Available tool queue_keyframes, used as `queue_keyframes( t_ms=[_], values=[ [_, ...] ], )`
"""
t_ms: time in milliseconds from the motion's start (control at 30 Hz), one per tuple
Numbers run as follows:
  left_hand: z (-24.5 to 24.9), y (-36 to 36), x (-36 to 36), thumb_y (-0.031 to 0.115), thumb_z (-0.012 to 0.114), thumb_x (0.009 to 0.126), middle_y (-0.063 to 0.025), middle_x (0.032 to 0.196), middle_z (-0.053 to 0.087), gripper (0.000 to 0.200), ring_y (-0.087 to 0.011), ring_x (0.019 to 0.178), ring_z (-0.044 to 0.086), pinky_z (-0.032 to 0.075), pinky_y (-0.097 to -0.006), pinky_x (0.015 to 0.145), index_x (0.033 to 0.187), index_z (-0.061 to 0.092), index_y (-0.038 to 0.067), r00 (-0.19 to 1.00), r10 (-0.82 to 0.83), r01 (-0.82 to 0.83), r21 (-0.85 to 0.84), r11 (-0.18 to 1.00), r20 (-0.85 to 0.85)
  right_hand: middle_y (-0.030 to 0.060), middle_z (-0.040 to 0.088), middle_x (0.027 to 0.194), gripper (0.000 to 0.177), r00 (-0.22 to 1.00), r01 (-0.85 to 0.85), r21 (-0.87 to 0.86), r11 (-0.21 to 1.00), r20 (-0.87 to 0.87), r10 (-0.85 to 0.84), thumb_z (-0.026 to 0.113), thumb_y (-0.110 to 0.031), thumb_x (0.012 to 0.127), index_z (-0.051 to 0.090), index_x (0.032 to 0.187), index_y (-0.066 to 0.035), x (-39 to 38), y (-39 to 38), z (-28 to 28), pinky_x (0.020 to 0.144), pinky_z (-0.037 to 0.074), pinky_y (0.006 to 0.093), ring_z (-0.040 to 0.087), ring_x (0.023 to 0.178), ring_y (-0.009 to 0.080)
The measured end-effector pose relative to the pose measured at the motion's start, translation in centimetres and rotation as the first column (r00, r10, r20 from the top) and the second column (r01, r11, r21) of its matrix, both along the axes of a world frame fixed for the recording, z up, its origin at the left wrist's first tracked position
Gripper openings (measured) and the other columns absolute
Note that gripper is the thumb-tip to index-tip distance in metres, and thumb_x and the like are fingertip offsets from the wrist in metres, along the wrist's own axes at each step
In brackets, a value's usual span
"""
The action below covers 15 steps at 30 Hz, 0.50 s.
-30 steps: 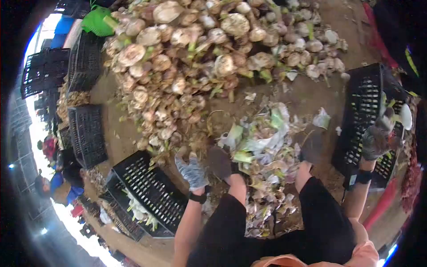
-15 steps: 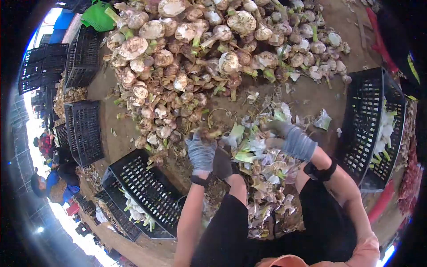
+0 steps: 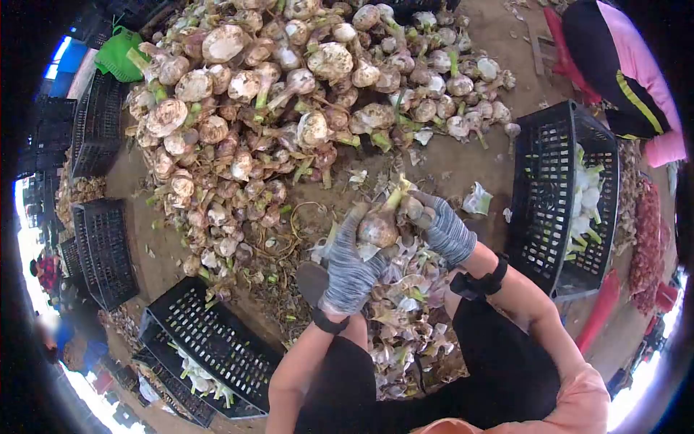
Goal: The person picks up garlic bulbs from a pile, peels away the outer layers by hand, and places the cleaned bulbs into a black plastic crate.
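A garlic bulb (image 3: 378, 228) with a short stem pointing up is held between my two gloved hands. My left hand (image 3: 352, 259) wraps round the bulb from the left and below, its fingers closed on it. At the upper right, my right hand (image 3: 442, 225) pinches the bulb by its stem side. Both gloves are grey and striped. Beneath the hands, loose peeled skins (image 3: 412, 289) cover the ground between my legs. The large heap of unpeeled garlic (image 3: 253, 94) lies just beyond.
A black crate (image 3: 548, 195) with whitish garlic stands at the right, another (image 3: 217, 340) at the lower left. More crates (image 3: 105, 249) and a green bag (image 3: 121, 56) are at the left. A person in pink and black (image 3: 636, 65) is at the upper right; others sit far left.
My hands have come together and risen, and a bulb is now held between them. The view has shifted right, bringing the person at the upper right further into sight.
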State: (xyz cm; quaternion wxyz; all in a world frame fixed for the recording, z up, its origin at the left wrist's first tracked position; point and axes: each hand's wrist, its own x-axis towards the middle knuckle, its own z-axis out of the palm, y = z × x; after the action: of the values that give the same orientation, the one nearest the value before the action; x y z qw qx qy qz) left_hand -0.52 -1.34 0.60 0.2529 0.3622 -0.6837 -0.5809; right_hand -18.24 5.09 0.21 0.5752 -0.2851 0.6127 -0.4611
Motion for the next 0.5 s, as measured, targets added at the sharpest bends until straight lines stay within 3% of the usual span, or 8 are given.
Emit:
queue_keyframes(
  t_ms=[67,133,167,200,267,500],
  values=[
    [-0.3,0.2,0.2,0.008,0.073,0.07,-0.0148,0.121,0.048,0.064,-0.0293,0.107,0.052,0.043,-0.037,0.091,0.126,0.043,0.006,0.991,0.005,0.034,-0.294,0.955,0.131,0.0031,0.055,0.09,0.031,0.995,0.077,-0.002,0.997,0.066,-0.077,0.057,-0.025,0.088,0.052,0.104,0.001,0.8,-0.2,0.4,0.073,0.044,0.0254,0.049,0.084,0.0097],
    [-0.6,0.3,-0.1,0.007,0.071,0.071,-0.0146,0.121,0.048,0.061,-0.0315,0.107,0.052,0.044,-0.0373,0.09,0.126,0.044,0.009,0.99,-0.01,0.076,-0.472,0.878,0.141,0.0031,0.054,0.088,0.03,0.98,0.179,-0.004,0.984,0.09,-0.178,0.06,-0.021,0.086,0.049,0.104,0.0,2.2,-0.5,1.3,0.073,0.044,0.0257,0.049,0.083,0.01],
    [-0.7,0.3,-0.3,0.006,0.07,0.072,-0.0145,0.122,0.047,0.06,-0.0326,0.106,0.052,0.044,-0.0375,0.089,0.126,0.045,0.01,0.989,-0.018,0.096,-0.553,0.827,0.145,0.0028,0.054,0.087,0.029,0.988,0.148,-0.01,0.989,0.046,-0.147,0.06,-0.02,0.086,0.048,0.104,-0.001,2.1,-0.6,1.2,0.073,0.045,0.0256,0.049,0.082,0.01],
    [-0.5,0.5,-0.4,0.004,0.069,0.072,-0.0139,0.122,0.047,0.058,-0.0325,0.106,0.052,0.044,-0.0372,0.089,0.125,0.046,0.013,0.99,-0.018,0.089,-0.524,0.847,0.14,0.0025,0.054,0.086,0.029,0.993,0.115,-0.014,0.993,0.0,-0.115,0.06,-0.019,0.086,0.048,0.104,-0.001,1.8,-0.7,1.0,0.072,0.045,0.0255,0.049,0.082,0.01],
    [-0.6,0.4,-0.3,0.003,0.069,0.071,-0.0136,0.122,0.047,0.059,-0.032,0.105,0.052,0.044,-0.0373,0.088,0.125,0.046,0.013,0.993,-0.044,0.098,-0.534,0.84,0.113,0.0017,0.055,0.086,0.025,0.993,0.069,0.14,0.988,0.089,-0.082,0.06,-0.016,0.086,0.049,0.104,-0.003,1.5,-0.6,1.3,0.071,0.046,0.0255,0.05,0.081,0.0096],
    [-0.1,-0.3,0.0,0.007,0.073,0.069,-0.0133,0.12,0.047,0.064,-0.0319,0.105,0.05,0.043,-0.0387,0.089,0.126,0.045,0.013,0.984,-0.095,0.163,-0.54,0.826,0.152,0.0025,0.059,0.09,0.021,0.999,0.015,-0.085,0.996,0.029,-0.012,0.059,-0.014,0.086,0.055,0.103,-0.002,0.7,-0.1,0.8,0.071,0.046,0.0267,0.052,0.082,0.0091]
  ],
)
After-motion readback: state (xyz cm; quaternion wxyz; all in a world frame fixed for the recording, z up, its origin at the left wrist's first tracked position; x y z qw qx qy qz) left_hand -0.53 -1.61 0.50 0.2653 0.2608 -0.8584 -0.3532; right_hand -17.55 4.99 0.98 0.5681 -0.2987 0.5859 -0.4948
